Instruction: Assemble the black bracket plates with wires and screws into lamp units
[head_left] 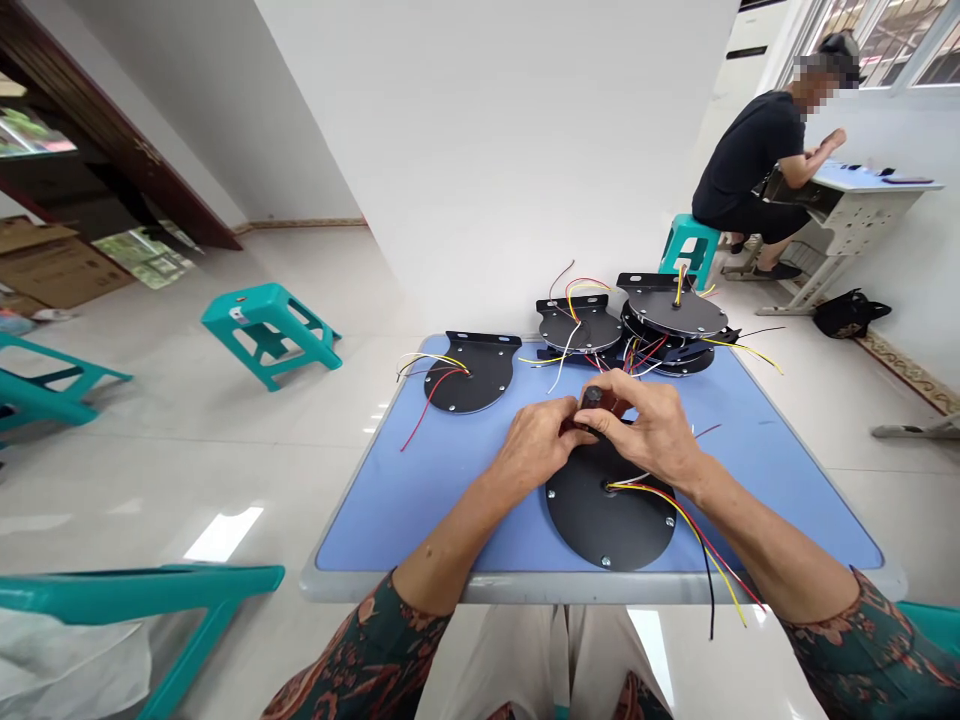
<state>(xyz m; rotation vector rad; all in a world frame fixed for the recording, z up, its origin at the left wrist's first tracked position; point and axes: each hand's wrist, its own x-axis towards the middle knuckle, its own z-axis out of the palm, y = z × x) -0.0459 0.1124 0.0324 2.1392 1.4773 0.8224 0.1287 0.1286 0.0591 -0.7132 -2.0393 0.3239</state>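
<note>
Left hand [536, 447] and right hand [645, 427] are clamped together on a small dark-red thing [600, 401], mostly hidden, can't tell what it is; a black disc [600, 520] sits just below, near the blue table's [390, 510] front edge.

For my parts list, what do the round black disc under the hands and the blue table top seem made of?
The round black disc looks like matte-coated sheet metal: thin edge, screws. The blue table top seems smooth laminate or plastic, faintly glossy; the look can't settle which.
</note>
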